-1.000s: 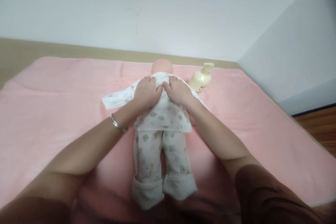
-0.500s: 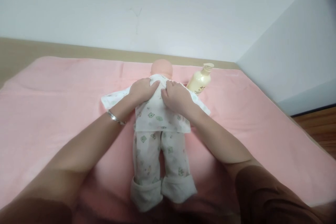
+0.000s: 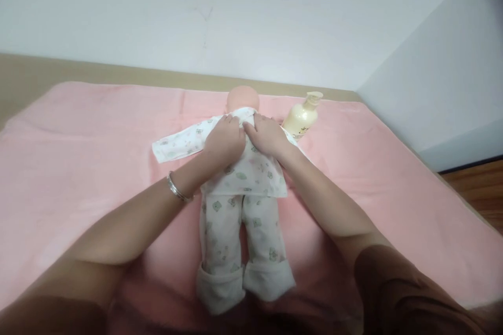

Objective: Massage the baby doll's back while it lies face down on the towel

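Both your hands lie on the upper back of a dressed doll [image 3: 243, 98], just below its neck, the left hand [image 3: 226, 141] over one shoulder and the right hand [image 3: 265, 135] over the other, thumbs angled toward the midline. Your fingers look slightly bent; whether either hand pinches fabric or only presses cannot be told from here.

The doll rests along the middle of a pink cloth [image 3: 94, 193], head end toward the wall [image 3: 275, 26], legs toward you, apparently face down. A pump bottle [image 3: 302, 119] sits just beyond your right hand.

The doll likely handles as a light, fairly firm body, its bare head smooth and perhaps slick to the touch. The shirt [image 3: 259, 175] looks thin and soft, its hem loose over the trousers [image 3: 222, 227], so tugging cloth alone would probably slide it along the back. The flat left sleeve [image 3: 178, 142] seems limp and offers you little purchase, as do the loose, turned-up cuffs [image 3: 222, 288]. Your surest hold is probably the trunk, a palm on each flank below the shoulders.
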Tool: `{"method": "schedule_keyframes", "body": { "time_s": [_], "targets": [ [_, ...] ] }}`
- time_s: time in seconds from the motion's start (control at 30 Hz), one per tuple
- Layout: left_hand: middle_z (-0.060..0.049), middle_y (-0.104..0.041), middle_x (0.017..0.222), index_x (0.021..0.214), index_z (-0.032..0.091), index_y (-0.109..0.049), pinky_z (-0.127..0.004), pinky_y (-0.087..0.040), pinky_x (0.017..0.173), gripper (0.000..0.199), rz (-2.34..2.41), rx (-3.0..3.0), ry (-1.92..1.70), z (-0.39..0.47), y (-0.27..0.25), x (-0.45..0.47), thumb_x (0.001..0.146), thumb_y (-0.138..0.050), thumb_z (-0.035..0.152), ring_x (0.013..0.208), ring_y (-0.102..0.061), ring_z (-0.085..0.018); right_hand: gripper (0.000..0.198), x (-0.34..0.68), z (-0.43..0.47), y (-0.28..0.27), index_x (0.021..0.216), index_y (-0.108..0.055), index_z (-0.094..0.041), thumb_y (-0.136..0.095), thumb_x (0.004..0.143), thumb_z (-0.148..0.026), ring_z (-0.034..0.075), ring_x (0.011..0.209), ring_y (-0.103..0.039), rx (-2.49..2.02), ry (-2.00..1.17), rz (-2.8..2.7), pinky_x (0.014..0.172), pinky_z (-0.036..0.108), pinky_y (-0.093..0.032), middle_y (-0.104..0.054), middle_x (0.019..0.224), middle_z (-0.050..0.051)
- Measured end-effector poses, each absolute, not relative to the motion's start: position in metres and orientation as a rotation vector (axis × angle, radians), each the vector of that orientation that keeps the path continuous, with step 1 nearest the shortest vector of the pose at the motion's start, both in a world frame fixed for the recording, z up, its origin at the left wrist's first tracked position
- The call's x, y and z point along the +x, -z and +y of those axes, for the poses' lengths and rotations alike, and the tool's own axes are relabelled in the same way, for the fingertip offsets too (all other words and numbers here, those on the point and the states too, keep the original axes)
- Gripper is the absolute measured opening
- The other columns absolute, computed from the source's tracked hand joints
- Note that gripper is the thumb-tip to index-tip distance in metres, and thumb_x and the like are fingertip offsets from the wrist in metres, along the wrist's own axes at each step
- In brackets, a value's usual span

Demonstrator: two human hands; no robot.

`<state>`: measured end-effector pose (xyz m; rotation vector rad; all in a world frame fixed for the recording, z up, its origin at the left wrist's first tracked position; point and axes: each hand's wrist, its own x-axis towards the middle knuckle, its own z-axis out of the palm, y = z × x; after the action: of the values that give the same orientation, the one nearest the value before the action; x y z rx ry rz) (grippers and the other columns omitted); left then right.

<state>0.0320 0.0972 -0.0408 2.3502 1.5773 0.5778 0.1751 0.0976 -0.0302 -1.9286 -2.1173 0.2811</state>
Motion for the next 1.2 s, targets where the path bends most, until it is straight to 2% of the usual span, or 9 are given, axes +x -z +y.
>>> {"method": "schedule_keyframes", "body": {
  "time_s": [0.13,0.23,0.33,0.53,0.73,0.87,1.0,1.1,1.2],
  "targets": [
    [-0.019,-0.064,0.137,0.125,0.011,-0.060,-0.051,-0.044,0.118,0.044,1.575,2.267,-0.580,0.121,0.047,0.026,0.097,-0.030,0.026,0.134,-0.055,-0.034,0.045,0.161,0.078,0.023,0.125,-0.060,-0.005,-0.031,0.105,-0.033,0.036,0.114,-0.067,-1.994,-0.080,-2.204,0.101,0.044,-0.047,-0.072,0.120,0.022],
    [-0.017,-0.068,0.124,0.114,0.014,-0.061,-0.052,-0.045,0.115,0.037,1.601,2.280,-0.651,0.130,0.053,0.025,0.094,-0.033,0.029,0.122,-0.059,-0.033,0.042,0.156,0.073,0.023,0.122,-0.061,-0.005,-0.032,0.105,-0.030,0.035,0.115,-0.067,-1.994,0.045,-2.224,0.099,0.042,-0.048,-0.072,0.118,0.022],
    [-0.017,-0.069,0.115,0.107,0.015,-0.061,-0.051,-0.047,0.111,0.032,1.622,2.316,-0.668,0.123,0.054,0.027,0.094,-0.035,0.028,0.116,-0.061,-0.033,0.044,0.164,0.083,0.026,0.121,-0.062,-0.008,-0.030,0.106,-0.034,0.035,0.118,-0.066,-1.961,-0.076,-2.206,0.096,0.043,-0.050,-0.071,0.123,0.021],
    [-0.022,-0.063,0.132,0.119,0.008,-0.060,-0.049,-0.043,0.118,0.038,1.585,2.418,-0.580,0.094,0.039,0.034,0.098,-0.030,0.021,0.130,-0.055,-0.034,0.056,0.185,0.106,0.029,0.121,-0.064,-0.013,-0.029,0.104,-0.054,0.036,0.105,-0.069,-1.986,-0.354,-2.102,0.082,0.043,-0.051,-0.075,0.116,0.018],
    [-0.013,-0.069,0.119,0.102,0.019,-0.060,-0.044,-0.052,0.099,0.026,1.565,2.101,-0.557,0.112,0.031,0.024,0.095,-0.037,0.029,0.111,-0.064,-0.030,0.054,0.168,0.088,0.030,0.134,-0.056,-0.001,-0.025,0.108,-0.037,0.038,0.124,-0.061,-1.971,-0.032,-2.198,0.106,0.047,-0.045,-0.066,0.132,0.024],
    [-0.015,-0.070,0.103,0.090,0.019,-0.058,-0.047,-0.052,0.094,0.025,1.624,2.174,-0.706,0.124,0.044,0.022,0.091,-0.037,0.032,0.102,-0.065,-0.032,0.054,0.157,0.076,0.031,0.139,-0.052,0.004,-0.027,0.107,-0.031,0.039,0.125,-0.060,-1.914,0.139,-2.273,0.109,0.047,-0.044,-0.066,0.129,0.027],
    [-0.017,-0.071,0.113,0.100,0.016,-0.064,-0.050,-0.050,0.102,0.033,1.631,2.191,-0.792,0.124,0.055,0.026,0.092,-0.037,0.032,0.110,-0.064,-0.033,0.053,0.165,0.086,0.031,0.140,-0.053,0.000,-0.030,0.105,-0.033,0.038,0.136,-0.054,-1.886,-0.079,-2.221,0.114,0.048,-0.043,-0.060,0.143,0.026],
    [-0.017,-0.070,0.128,0.117,0.015,-0.066,-0.050,-0.047,0.112,0.042,1.624,2.157,-0.835,0.124,0.059,0.026,0.094,-0.036,0.034,0.123,-0.061,-0.033,0.068,0.177,0.098,0.030,0.151,-0.044,-0.001,-0.032,0.105,-0.049,0.038,0.150,-0.043,-1.895,-0.321,-2.160,0.122,0.052,-0.036,-0.045,0.161,0.025],
    [-0.016,-0.069,0.132,0.124,0.014,-0.066,-0.050,-0.044,0.117,0.046,1.638,2.131,-0.847,0.126,0.061,0.024,0.095,-0.038,0.036,0.128,-0.060,-0.033,0.072,0.184,0.099,0.021,0.151,-0.046,-0.004,-0.032,0.104,-0.056,0.038,0.151,-0.042,-1.894,-0.428,-2.142,0.124,0.056,-0.035,-0.045,0.161,0.024]
  ]
}}
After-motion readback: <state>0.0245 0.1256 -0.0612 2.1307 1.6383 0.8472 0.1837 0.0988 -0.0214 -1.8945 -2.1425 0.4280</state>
